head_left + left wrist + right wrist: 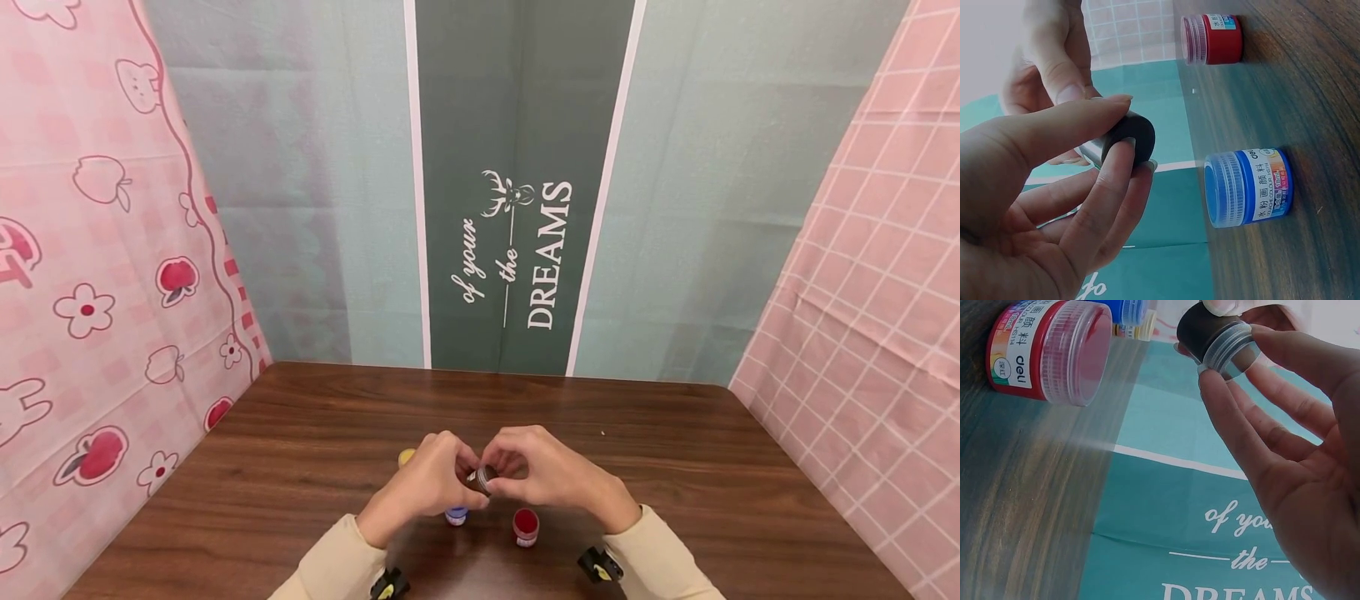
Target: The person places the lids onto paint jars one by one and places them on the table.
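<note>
Above the table my two hands meet at a small black paint jar (482,477). My left hand (431,475) grips the jar's dark body, thumb on one side and fingertips on the other, as the left wrist view shows. With thumb and fingertips, my right hand (555,467) pinches the clear ribbed lid (1230,351) at the other end. The jar is tilted on its side, and the lid sits against the body. Below the hands stand a blue paint jar (1265,185) and a red paint jar (1019,350), both with clear lids.
A yellow paint jar (406,456) is partly hidden behind my left hand. The brown wooden table (660,450) reaches back to a green wall cloth (495,100) with white lettering. Pink cloths hang at the left and right sides.
</note>
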`<state>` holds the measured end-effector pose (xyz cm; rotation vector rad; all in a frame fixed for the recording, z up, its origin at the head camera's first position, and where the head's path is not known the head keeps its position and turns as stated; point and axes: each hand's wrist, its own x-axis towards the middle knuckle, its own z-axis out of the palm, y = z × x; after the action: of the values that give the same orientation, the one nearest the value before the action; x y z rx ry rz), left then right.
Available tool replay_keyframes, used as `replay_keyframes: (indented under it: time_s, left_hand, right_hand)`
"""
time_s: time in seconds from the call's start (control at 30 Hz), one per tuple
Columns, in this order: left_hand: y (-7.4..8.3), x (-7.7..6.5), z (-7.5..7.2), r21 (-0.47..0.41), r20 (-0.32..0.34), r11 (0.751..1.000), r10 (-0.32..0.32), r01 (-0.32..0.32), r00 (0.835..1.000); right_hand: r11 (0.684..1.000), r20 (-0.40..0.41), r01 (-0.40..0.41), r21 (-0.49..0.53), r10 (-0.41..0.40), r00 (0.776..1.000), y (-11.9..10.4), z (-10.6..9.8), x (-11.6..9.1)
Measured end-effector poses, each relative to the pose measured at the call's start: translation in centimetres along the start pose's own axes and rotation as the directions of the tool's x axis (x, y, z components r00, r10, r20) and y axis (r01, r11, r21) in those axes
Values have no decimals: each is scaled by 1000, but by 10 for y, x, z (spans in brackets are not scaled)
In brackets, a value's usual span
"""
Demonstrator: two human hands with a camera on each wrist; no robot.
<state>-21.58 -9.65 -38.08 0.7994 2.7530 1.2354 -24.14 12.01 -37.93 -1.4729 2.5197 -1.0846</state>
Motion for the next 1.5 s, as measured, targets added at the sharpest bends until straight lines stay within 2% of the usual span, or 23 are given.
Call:
replay_keyframes:
  time_s: [0.27,0.5,0.77,0.97,1.27,1.5]
  left_hand:
    - [0,0,0,-2,-1,1000,-4,4,1000]
    - [0,0,-1,-7,3,1000,-10,10,1000]
    - [0,0,-1,11,-2,1000,6,-6,1000]
    - [0,1,-1,21,-10,1000,16,-16,1000]
    - [0,1,-1,15,-2,1000,21,-21,1000]
    - [0,0,-1,2,0,1000,23,-23,1000]
  right_hand:
    - [999,7,-28,24,28,1000,0,0,0]
    - [997,-41,22,-68,-25,999,0,-3,0]
    - [996,1,83,38,-83,997,0,-3,0]
    - [992,17,117,46,-118,993,0,-1,1]
    - [994,14,99,46,-99,995,1,0,1]
    - [998,-6,45,38,-45,999,0,1,0]
